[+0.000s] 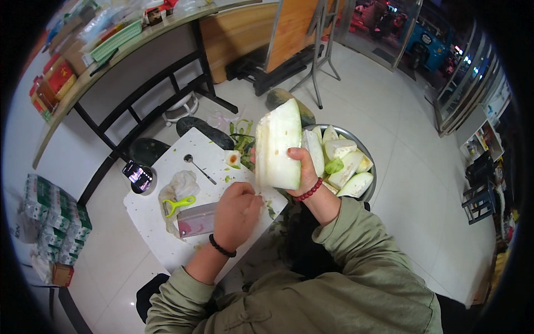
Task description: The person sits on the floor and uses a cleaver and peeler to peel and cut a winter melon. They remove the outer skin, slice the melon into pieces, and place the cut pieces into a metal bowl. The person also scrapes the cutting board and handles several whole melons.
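Observation:
My right hand (pixel 308 171), with a red bead bracelet at the wrist, holds up a large peeled wedge of winter melon (pixel 278 146), its thumb on the near face. Close by the wedge's lower left edge, my left hand (pixel 238 215) is curled and blurred; whether anything is inside it is hidden. Beneath it, a white table (pixel 146 223) bears a rectangular blade like a cleaver's (pixel 197 221), its handle end hidden behind the left hand. A green peeler (pixel 179 205) rests on a crumpled pale cloth or bag (pixel 179 185). A metal spoon (pixel 200 169) lies farther back.
A metal basin (pixel 372 167) holds several melon pieces (pixel 346 169). Whole melons (pixel 204 131) and peelings (pixel 242 135) lie behind the table. A lit phone (pixel 137 176) leans by its left corner. A folding stand (pixel 319 79) and black-framed counter (pixel 142 117) stand farther back.

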The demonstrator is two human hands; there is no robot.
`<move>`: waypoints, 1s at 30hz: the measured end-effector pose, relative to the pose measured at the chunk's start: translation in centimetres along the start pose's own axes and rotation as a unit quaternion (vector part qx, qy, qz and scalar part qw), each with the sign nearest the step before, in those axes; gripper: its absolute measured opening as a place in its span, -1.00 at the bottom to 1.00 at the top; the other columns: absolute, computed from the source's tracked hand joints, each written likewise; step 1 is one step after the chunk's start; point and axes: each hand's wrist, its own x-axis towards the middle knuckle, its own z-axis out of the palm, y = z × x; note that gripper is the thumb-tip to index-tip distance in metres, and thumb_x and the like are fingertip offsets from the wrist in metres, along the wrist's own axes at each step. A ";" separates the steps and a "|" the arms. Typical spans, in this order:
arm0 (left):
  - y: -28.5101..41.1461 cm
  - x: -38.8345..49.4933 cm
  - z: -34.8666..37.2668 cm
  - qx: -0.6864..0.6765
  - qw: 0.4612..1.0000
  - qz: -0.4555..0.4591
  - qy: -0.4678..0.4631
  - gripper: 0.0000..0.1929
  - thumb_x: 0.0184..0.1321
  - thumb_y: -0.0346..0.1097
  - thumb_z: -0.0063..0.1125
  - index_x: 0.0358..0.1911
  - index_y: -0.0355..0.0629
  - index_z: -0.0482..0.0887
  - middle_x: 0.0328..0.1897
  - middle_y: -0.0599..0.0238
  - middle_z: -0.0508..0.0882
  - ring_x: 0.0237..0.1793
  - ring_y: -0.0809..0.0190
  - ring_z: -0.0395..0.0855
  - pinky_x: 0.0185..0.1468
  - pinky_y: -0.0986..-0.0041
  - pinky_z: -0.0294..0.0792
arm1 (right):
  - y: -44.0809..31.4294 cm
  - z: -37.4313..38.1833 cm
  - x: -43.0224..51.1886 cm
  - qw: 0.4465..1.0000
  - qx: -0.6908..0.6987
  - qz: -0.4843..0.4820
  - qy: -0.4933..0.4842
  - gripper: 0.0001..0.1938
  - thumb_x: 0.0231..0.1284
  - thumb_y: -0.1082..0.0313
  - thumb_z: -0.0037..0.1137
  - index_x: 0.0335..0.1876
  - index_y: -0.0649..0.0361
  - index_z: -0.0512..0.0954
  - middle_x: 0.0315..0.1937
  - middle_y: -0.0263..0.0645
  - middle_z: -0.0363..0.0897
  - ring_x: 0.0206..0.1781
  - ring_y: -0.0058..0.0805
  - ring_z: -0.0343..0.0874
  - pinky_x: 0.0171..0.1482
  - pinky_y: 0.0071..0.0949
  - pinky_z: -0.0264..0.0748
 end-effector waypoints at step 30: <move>-7.2 6.6 -4.6 -0.313 0.885 -0.341 0.053 -0.86 0.24 -0.38 0.09 -0.23 -0.24 0.69 -0.16 0.32 0.69 -0.19 0.41 0.63 -0.22 0.61 0.51 | 2.6 0.5 -0.6 0.976 -0.017 0.218 0.014 -0.25 0.03 0.10 0.04 0.38 0.30 0.25 0.16 0.10 0.48 0.20 0.02 0.52 0.28 -0.06 0.41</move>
